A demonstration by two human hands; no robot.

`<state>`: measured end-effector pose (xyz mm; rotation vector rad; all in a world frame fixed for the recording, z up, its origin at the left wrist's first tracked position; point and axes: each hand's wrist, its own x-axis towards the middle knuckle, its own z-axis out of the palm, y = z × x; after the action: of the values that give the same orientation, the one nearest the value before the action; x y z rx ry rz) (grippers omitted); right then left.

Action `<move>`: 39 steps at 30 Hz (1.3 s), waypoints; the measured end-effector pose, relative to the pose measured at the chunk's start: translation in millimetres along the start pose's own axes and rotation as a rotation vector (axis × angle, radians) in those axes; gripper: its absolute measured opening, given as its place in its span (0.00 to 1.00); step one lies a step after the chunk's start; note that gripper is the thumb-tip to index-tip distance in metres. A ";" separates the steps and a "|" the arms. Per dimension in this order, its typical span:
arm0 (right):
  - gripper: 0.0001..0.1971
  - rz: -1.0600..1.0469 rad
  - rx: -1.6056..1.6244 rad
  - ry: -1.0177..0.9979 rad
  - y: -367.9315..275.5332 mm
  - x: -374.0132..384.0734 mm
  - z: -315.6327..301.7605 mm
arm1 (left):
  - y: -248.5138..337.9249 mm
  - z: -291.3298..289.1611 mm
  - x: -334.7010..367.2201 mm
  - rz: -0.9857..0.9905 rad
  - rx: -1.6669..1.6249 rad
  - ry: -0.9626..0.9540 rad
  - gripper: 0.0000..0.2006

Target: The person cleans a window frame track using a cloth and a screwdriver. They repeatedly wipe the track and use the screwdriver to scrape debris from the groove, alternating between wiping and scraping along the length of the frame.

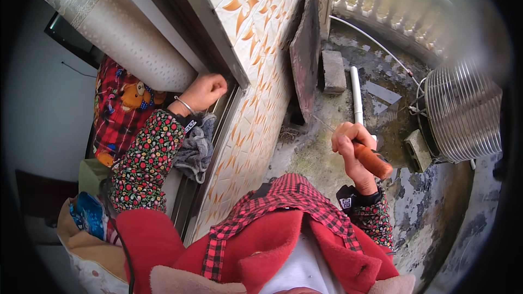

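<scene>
My right hand (353, 149) is wrapped round a screwdriver (372, 161) with an orange handle. Its thin shaft points up and to the left, toward a dark board leaning on the wall. On the left, my left hand (202, 93) reaches over the window sill beside the metal frame (231, 90), its fingers curled together. A thin pale line shows below its fingertips, too fine to name. Under that wrist, a crumpled grey cloth (195, 149) lies on the sill.
A tiled wall (245, 147) stands between my arms. The dark board (304, 49), a concrete block (333, 71), a white pipe (356, 95), a hollow block (418, 149) and a coiled wire drum (463, 111) occupy the right side. A rolled curtain (131, 35) and red plaid fabric (117, 111) are at left.
</scene>
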<state>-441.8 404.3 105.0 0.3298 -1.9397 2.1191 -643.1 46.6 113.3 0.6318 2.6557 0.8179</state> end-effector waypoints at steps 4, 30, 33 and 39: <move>0.11 0.000 -0.002 -0.037 5.5 6.3 6.6 | 9.1 -2.3 -9.5 0.246 -0.558 -0.132 0.15; 0.13 0.047 -0.098 -0.104 17.8 23.6 44.1 | 1.9 15.6 10.1 0.162 0.245 -0.008 0.21; 0.12 0.056 -0.109 -0.074 17.3 22.4 44.6 | 1.3 13.8 12.7 0.100 0.169 -0.101 0.21; 0.12 0.075 0.002 -0.025 21.6 23.7 45.8 | 2.1 16.9 5.2 0.202 0.246 -0.005 0.22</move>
<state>-471.4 357.6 96.6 0.2891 -1.9936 2.1739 -640.3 58.4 100.3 0.9742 2.7435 0.5391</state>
